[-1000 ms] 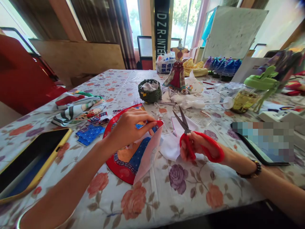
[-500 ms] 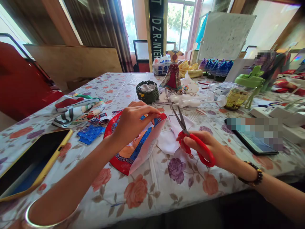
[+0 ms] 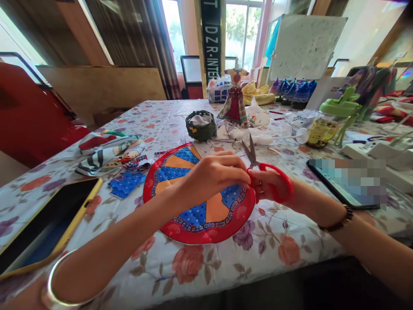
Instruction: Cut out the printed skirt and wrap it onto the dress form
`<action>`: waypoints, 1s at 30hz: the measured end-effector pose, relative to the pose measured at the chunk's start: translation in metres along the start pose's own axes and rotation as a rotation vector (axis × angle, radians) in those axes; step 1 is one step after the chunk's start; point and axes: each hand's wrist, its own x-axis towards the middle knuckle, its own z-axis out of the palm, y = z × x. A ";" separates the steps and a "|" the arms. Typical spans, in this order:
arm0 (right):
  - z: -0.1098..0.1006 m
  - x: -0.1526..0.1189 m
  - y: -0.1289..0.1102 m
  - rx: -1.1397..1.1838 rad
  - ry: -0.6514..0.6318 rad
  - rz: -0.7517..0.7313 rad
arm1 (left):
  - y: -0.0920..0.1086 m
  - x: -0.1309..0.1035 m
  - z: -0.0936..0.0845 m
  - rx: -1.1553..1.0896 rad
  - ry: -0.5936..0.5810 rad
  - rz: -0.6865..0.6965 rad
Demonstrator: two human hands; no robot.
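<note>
A round cloth (image 3: 206, 234) with a red border and blue and orange wedges lies spread on the flowered tablecloth. My left hand (image 3: 216, 174) reaches over it, fingers pressed together at its right edge, close to my right hand; what they pinch is too small to make out. Red-handled scissors (image 3: 253, 157) are in my right hand (image 3: 274, 185), blades parted and pointing away from me. The right fingertips are also by the cloth's right edge.
A dark green basket (image 3: 201, 126) stands behind the cloth. Blue fabric scraps (image 3: 126, 184) and a yellow-cased phone (image 3: 51, 224) are at left. Another phone (image 3: 345, 185), a green-lidded bottle (image 3: 329, 122) and white power strips (image 3: 383, 157) are at right.
The cloth, folded up before, now lies open and flat. My left hand has moved right, to beside my right hand. The scissors have risen slightly, still in my right hand.
</note>
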 end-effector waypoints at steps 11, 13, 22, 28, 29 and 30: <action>0.006 0.000 0.000 0.081 0.129 -0.126 | -0.022 0.001 0.011 -0.060 0.042 -0.388; 0.005 0.001 -0.001 0.082 0.160 -0.171 | -0.032 -0.003 0.012 -0.100 -0.134 -0.411; 0.002 -0.001 -0.015 -0.051 0.212 -0.318 | -0.050 -0.005 -0.003 -0.295 -0.242 -0.467; -0.004 0.014 -0.052 -0.140 0.308 -0.493 | -0.047 0.020 -0.026 -0.313 0.098 -0.562; -0.004 0.018 -0.060 -0.119 0.326 -0.583 | -0.046 0.026 -0.031 -0.305 0.216 -0.552; -0.003 0.021 -0.069 -0.102 0.317 -0.678 | -0.045 0.032 -0.036 -0.306 0.332 -0.538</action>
